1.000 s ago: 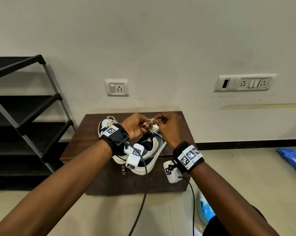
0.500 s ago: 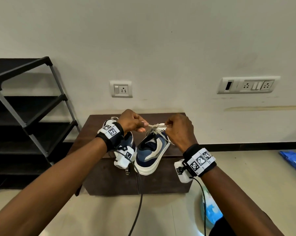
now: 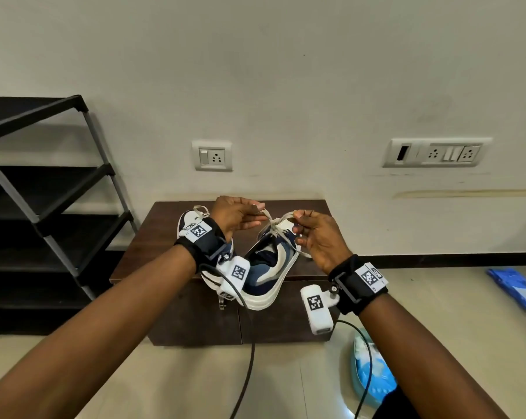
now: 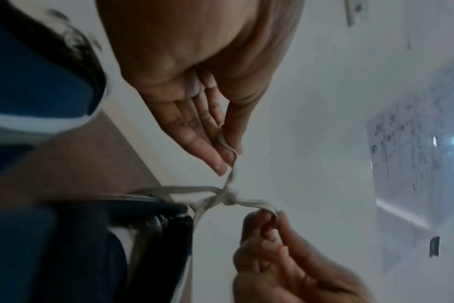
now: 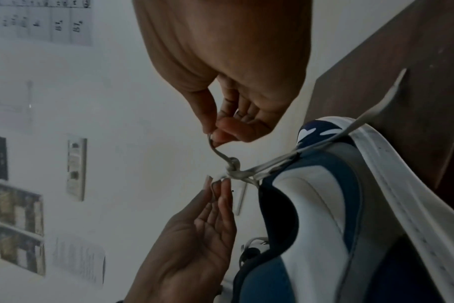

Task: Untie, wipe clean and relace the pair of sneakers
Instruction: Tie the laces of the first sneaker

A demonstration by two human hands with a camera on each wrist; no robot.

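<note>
A navy and white sneaker (image 3: 270, 267) hangs tilted over the brown cabinet (image 3: 165, 237), heel toward me. Its pale lace is tied in a knot (image 3: 275, 226). My left hand (image 3: 260, 211) pinches the lace strand on the left of the knot (image 4: 229, 197), between thumb and fingertips (image 4: 220, 162). My right hand (image 3: 296, 220) pinches the loop on the right between thumb and forefinger (image 5: 213, 139). Both strands run taut from the knot (image 5: 233, 166). The second sneaker (image 3: 189, 219) lies on the cabinet, mostly hidden behind my left wrist.
A black shoe rack (image 3: 44, 207) stands left of the cabinet. On the floor lie a blue basin (image 3: 373, 376) near my right forearm and a blue packet (image 3: 515, 291) at far right. Cables hang from both wrist cameras. The wall is just behind the cabinet.
My hands have moved apart, each drawing its lace strand outward from the knot. The sneaker has tilted up toward me.
</note>
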